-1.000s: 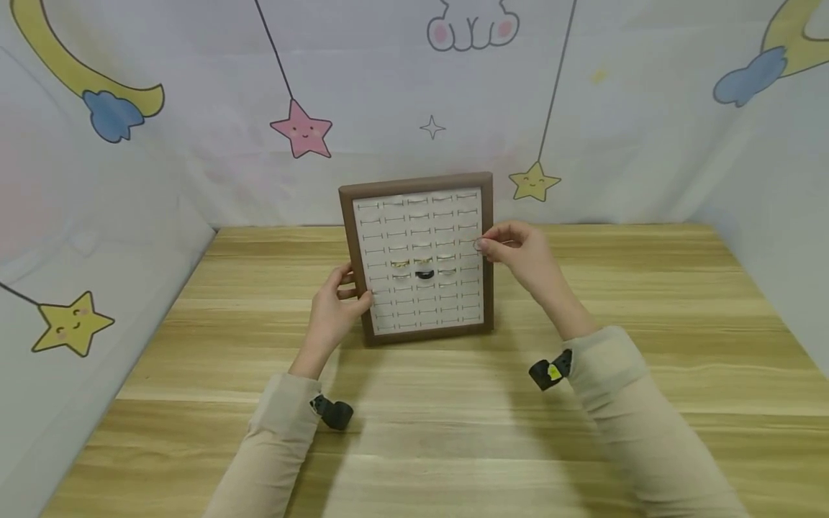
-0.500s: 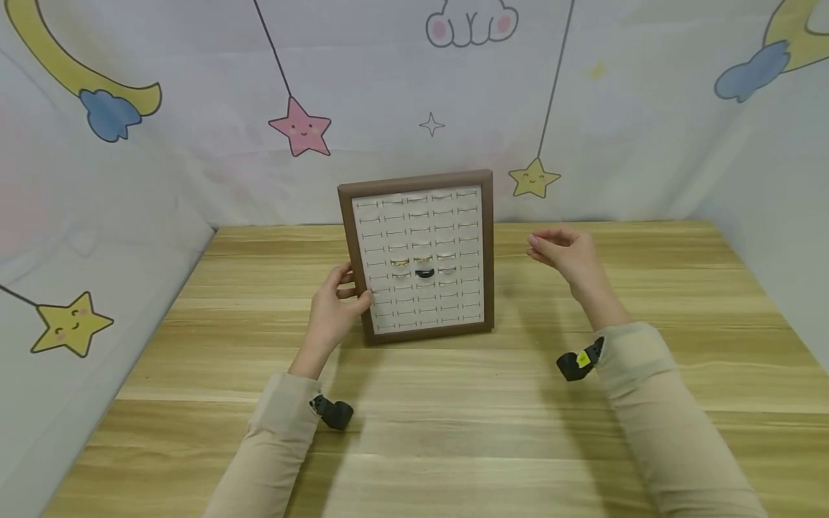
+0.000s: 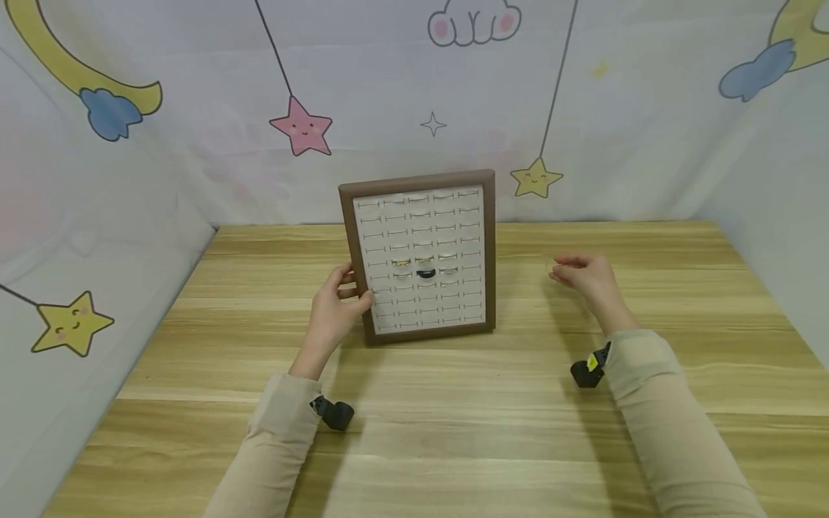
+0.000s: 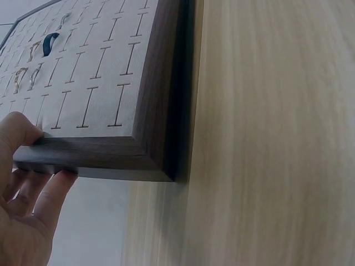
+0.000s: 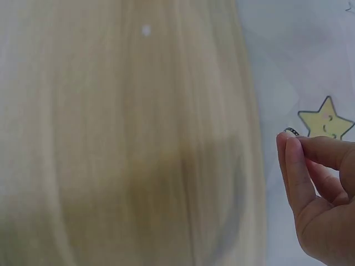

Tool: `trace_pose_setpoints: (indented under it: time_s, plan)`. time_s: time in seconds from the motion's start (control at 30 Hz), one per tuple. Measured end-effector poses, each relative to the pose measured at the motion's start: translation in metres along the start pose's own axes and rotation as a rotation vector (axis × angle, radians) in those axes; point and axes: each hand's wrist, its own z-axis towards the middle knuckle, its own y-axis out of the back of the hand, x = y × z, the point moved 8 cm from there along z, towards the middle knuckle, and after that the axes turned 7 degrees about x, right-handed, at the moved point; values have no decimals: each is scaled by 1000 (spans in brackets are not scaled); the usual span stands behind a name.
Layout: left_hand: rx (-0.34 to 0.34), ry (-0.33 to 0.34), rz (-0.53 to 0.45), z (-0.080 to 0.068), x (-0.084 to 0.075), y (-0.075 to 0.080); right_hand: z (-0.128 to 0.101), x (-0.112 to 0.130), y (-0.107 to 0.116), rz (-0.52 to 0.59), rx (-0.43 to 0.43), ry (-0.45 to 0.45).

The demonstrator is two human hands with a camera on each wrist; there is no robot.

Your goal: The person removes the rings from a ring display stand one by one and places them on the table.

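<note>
A ring display board [image 3: 382, 311] with a brown frame and pale slotted face stands tilted back on the table. My left hand [image 3: 333, 309] grips its left edge, thumb over the frame's front and fingers behind, as the left wrist view shows. Several rings sit in the middle slots, among them a black ring [image 3: 425, 273] and a gold-coloured ring [image 3: 401, 262]. To the right of the board, my right hand [image 3: 589, 280] pinches a small ring [image 5: 291, 132] between thumb and fingertips. Most of that ring is hidden by the fingers.
The wood-grain table [image 3: 414, 432] reaches back to a pale cloth backdrop [image 3: 382, 79] printed with stars and moons. More pale cloth [image 3: 771, 216] hangs along both sides. A small black camera [image 3: 333, 414] is strapped at the left wrist, another camera [image 3: 586, 370] at the right.
My right hand has moved away from the board's right edge, rightward and slightly down, with the ring in its fingertips. The left hand and the board have stayed in place.
</note>
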Motion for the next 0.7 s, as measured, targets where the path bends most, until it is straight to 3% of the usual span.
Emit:
trace_pose_setpoints:
  time_s: [0.23, 0.43, 0.7]
  plan:
    - [12, -1, -11, 0, 0, 0, 0, -21, 4, 9, 11, -79]
    - [28, 0, -22, 0, 2, 1, 3, -30, 6, -21, 16, -75]
    - [103, 0, -53, 0, 3, 2, 7, -33, 9, 10, 22, -65]
